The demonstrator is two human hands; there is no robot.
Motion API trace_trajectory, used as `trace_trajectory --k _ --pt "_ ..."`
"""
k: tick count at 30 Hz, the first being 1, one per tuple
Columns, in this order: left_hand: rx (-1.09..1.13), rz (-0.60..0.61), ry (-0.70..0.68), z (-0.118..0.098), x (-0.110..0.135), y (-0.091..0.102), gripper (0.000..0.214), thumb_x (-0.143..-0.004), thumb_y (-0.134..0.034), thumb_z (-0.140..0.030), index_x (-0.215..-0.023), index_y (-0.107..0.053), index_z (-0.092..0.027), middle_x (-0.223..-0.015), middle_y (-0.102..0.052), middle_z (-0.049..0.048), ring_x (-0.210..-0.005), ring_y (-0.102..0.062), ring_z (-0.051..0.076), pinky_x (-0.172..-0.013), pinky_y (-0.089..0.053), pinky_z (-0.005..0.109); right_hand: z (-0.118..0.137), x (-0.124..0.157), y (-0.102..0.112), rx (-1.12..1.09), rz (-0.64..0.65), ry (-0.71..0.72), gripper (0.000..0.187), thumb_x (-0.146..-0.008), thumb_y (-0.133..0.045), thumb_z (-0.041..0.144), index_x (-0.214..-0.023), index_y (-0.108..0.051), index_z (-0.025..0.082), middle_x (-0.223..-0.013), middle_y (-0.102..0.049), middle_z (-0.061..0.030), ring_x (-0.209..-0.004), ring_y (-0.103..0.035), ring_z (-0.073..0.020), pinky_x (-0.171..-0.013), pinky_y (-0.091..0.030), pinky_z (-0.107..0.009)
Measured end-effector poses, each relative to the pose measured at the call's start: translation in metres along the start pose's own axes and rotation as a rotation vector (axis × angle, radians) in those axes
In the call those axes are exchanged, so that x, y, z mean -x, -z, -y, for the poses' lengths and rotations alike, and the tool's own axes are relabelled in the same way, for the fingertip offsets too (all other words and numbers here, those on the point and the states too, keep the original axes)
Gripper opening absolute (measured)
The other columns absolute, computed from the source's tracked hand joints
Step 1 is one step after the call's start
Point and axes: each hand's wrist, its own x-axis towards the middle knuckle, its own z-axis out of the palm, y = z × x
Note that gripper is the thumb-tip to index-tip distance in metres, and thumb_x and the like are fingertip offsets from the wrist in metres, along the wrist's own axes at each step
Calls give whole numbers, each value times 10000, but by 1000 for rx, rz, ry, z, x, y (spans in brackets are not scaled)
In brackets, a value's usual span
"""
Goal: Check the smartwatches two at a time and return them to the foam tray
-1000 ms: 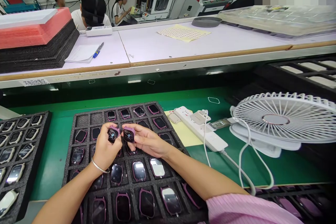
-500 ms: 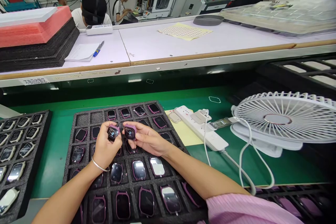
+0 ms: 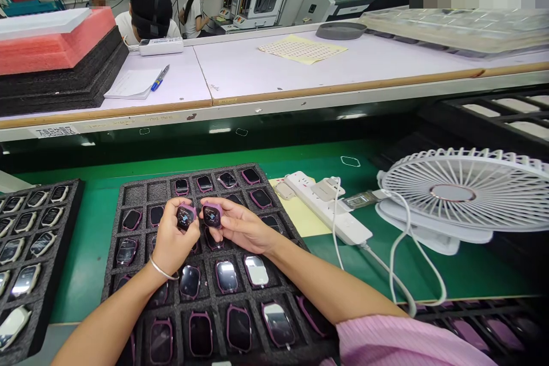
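Note:
My left hand [image 3: 175, 240] is closed around a purple-framed smartwatch case [image 3: 185, 216], its screen lit and facing me. Close beside it, my right hand [image 3: 240, 226] grips a second purple smartwatch case [image 3: 211, 215], also with a lit display. Both are held above a dark foam tray [image 3: 135, 195] with square compartments. Most visible pockets hold purple-framed watch cases with dark or reflecting screens, such as a watch case [image 3: 201, 334] near the front. Two pockets at the far left corner hold nothing. My hands and forearms hide part of the tray.
Another foam tray [image 3: 48, 271] with light-framed watches lies at the left. On the right are a white power strip [image 3: 328, 211], cables and a white fan [image 3: 454, 191]. A raised shelf [image 3: 240, 77] crosses behind, carrying foam sheets [image 3: 55, 46] and a pen [image 3: 160, 78]. Several people sit beyond.
Both hands keep hold of their watch cases in nearly the same place. The view has shifted very slightly.

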Motion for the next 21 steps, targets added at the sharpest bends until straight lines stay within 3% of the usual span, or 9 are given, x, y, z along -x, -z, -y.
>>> trace_trajectory --k 8,16,18,21 --pt "14 -11 -9 0 -1 0 285 -714 -600 -224 -992 -546 -194 -854 -613 13 -764 -596 163 -724 -473 295 -1 2 1 46 9 -1 519 -845 -780 346 -1313 -600 216 -998 -650 -43 -718 -612 -123 -708 -462 -293" --pt "-26 14 5 4 -5 2 255 -708 -628 -220 -956 -575 -196 -851 -625 14 -800 -601 170 -750 -484 306 -1 -2 0 24 -16 -16 498 -795 -828 317 -1251 -653 220 -951 -669 -16 -676 -604 -104 -670 -454 -272" --pt "85 22 77 5 -7 2 307 -703 -676 -249 -986 -575 -192 -901 -640 25 -824 -612 170 -724 -489 291 -1 -4 0 24 -64 -14 512 -816 -804 332 -1285 -634 216 -999 -695 -38 -724 -640 -128 -694 -467 -289" --pt "315 93 277 5 -10 3 508 -704 -746 -330 -1150 -556 -180 -970 -668 42 -684 -604 128 -605 -468 259 -1 -8 1 42 -181 8 490 -872 -727 340 -1324 -592 207 -1037 -726 -73 -791 -683 -171 -710 -481 -312"
